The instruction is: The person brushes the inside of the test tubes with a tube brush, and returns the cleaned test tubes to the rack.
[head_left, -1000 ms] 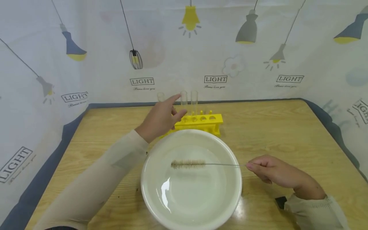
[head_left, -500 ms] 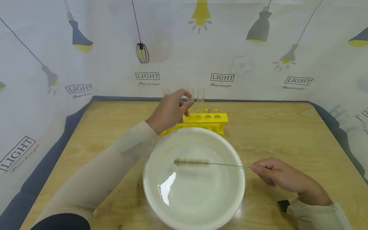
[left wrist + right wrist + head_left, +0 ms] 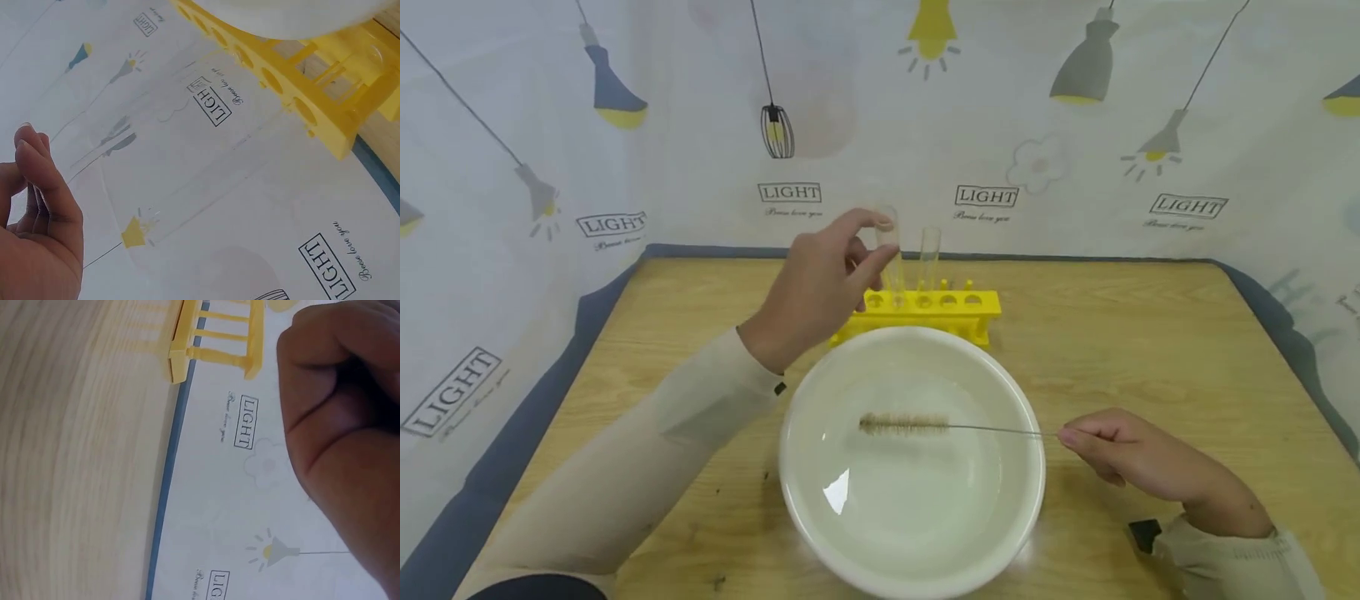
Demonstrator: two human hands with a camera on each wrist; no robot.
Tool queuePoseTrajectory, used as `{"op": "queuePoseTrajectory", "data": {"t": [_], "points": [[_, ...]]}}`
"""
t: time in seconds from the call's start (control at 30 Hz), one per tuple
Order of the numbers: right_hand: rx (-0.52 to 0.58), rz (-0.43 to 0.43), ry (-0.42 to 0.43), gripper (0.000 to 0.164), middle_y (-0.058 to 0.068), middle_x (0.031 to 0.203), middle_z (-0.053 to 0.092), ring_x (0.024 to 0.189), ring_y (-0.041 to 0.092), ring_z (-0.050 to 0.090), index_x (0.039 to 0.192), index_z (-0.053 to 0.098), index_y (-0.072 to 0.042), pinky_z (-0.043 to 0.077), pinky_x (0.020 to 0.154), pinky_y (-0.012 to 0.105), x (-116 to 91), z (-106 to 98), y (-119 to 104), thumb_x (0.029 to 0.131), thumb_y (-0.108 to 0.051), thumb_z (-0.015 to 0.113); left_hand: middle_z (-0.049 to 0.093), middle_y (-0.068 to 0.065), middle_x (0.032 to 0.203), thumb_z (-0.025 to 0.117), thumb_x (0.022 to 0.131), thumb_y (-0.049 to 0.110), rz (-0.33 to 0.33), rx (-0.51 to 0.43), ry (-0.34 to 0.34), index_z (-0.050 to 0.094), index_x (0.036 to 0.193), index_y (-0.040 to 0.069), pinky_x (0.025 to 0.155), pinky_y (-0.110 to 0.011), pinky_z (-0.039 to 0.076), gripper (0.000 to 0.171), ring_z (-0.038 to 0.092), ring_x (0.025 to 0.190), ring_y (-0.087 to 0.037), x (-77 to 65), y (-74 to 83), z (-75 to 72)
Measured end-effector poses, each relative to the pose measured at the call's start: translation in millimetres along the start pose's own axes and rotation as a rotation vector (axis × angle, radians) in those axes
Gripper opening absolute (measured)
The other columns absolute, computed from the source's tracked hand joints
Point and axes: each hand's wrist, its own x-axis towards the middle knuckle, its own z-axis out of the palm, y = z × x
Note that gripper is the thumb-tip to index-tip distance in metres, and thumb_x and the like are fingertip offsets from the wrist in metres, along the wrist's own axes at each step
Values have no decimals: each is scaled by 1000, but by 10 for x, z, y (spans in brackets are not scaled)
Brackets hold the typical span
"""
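Now, left hand point(image 3: 816, 287): we pinch a clear test tube point(image 3: 894, 273) between thumb and forefinger.
Tube: its mouth has just risen above that of the neighbouring tube point(image 3: 928, 258), right of these fingers; we seem to be drawing it from the yellow rack point(image 3: 955, 305) below them, though we cannot tell whether its bottom is free.
Right hand point(image 3: 1127, 454): we grip the brush point(image 3: 906, 424) by its wire, bristles left of our fingertips over the white basin point(image 3: 1038, 467), apparently waiting on the tube.

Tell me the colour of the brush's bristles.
The bristles are light brown, clearest in the head view.
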Motion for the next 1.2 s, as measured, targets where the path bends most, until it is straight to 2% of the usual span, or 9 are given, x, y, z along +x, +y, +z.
{"op": "queuePoseTrajectory", "data": {"t": [0.17,0.43,0.47,0.57,0.67,0.73,0.9,1.03,1.2], "points": [[-52,61,7,34,12,54,31,41,11,28,98,71,-9,29,37,22,27,63,-107,107,-3,38,64,4,71,62,100,28,70,3,39,58,133,13,48,-27,49,36,57,51,-9,-135,58,-77],[-109,98,18,34,12,53,32,43,1,28,109,74,-12,30,37,22,43,119,-152,107,-7,41,68,3,75,64,99,28,120,75,98,61,130,12,52,-24,51,34,57,54,-7,-347,63,-141],[-122,108,24,33,9,54,34,45,-1,30,110,74,-13,33,39,23,47,131,-164,107,-8,42,69,2,76,64,99,28,128,88,116,61,130,12,53,-24,51,35,58,55,-6,-392,75,-161],[-194,139,53,32,-5,66,61,63,-6,52,110,76,-18,48,58,21,79,183,-204,107,-13,44,70,0,78,68,97,24,161,108,177,63,127,8,55,-24,52,35,59,58,-7,-532,99,-224],[-291,184,115,30,-12,92,73,81,-2,60,106,77,-22,50,74,21,121,248,-262,107,-19,48,68,-3,79,71,94,19,212,103,245,64,124,4,57,-22,52,34,58,61,-8,-676,118,-298],[-369,234,176,28,-12,81,70,73,1,56,100,78,-24,47,67,21,159,294,-311,106,-25,50,66,-5,80,73,92,16,245,91,286,65,121,2,57,-20,50,33,55,63,-8,-765,113,-347],[-597,330,312,30,-11,59,43,54,3,39,80,67,-26,36,50,23,263,412,-424,104,-37,53,65,-9,91,72,91,13,300,36,346,68,112,0,63,-16,47,24,56,76,-11,-957,53,-429],[-680,292,401,30,-10,59,42,53,3,38,76,58,-23,36,48,22,297,463,-434,104,-34,54,66,-13,106,58,102,29,319,-34,335,61,107,-4,82,-21,50,33,60,96,-17,-1071,30,-440],[-527,140,445,21,-9,65,52,55,4,43,86,66,-22,39,48,23,251,434,-337,104,-18,55,65,-14,106,40,107,42,326,-121,283,52,105,-5,99,-28,50,49,66,106,-19,-1186,14,-441]]}}
